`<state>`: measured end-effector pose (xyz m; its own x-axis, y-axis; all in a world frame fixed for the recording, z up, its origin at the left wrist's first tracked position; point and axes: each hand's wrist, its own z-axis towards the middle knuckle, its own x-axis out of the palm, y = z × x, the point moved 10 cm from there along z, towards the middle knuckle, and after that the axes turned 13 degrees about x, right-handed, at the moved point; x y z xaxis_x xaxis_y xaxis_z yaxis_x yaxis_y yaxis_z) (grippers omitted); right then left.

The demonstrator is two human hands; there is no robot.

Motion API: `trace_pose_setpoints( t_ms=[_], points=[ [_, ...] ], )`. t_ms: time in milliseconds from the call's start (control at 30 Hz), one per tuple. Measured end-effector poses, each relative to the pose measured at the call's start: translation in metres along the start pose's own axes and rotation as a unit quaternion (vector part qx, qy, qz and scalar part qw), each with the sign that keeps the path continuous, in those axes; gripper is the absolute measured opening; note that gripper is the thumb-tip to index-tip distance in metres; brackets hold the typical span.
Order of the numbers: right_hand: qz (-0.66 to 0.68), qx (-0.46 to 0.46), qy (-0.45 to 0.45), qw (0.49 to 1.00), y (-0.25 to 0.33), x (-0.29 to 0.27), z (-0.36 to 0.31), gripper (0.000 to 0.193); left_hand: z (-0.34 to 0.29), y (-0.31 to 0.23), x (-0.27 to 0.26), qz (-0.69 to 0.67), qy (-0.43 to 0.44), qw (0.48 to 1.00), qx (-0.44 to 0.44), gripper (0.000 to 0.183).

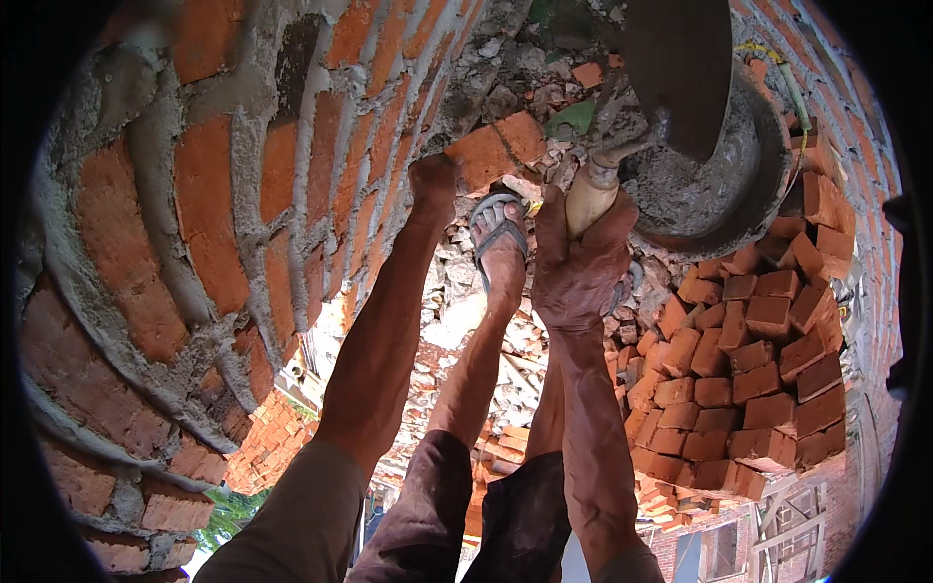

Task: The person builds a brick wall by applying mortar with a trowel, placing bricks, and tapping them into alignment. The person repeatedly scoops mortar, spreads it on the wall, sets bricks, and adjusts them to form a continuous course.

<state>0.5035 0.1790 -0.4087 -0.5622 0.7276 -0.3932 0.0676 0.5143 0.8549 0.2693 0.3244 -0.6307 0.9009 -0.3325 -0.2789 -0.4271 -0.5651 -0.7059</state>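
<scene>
My left hand (433, 185) is closed on one end of an orange brick (500, 150), which is held out over the rubble beside the brick wall (209, 209). A dark line crosses the brick's face. Wrapped round a wooden handle, my right hand (583, 264) grips a trowel (678, 73), its broad dark blade pointing away from me. Just beyond that hand, on the right, stands a round pan (770, 199) of wet grey mortar (685, 189). The blade overlaps part of the pan in view.
A pile of orange bricks (739, 364) is stacked on the right. Broken rubble (457, 267) covers the ground around my sandalled foot (501, 233). Another brick wall (860, 117) curves along the right side, with a yellow-green cord (792, 83) near the pan.
</scene>
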Motion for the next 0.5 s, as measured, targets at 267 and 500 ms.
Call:
trace_pose_setpoints(
  t_ms=[267, 500],
  points=[
    [-0.133, 0.102, 0.112, 0.979, -0.015, 0.037, 0.009, 0.028, 0.029, 0.006, -0.01, 0.066, -0.037, 0.991, 0.113, 0.027],
    [-0.057, 0.062, 0.087, 0.993, -0.002, 0.032, 0.008, 0.028, 0.044, 0.041, -0.002, 0.352, 0.103, 0.923, 0.115, 0.014]
  ],
)
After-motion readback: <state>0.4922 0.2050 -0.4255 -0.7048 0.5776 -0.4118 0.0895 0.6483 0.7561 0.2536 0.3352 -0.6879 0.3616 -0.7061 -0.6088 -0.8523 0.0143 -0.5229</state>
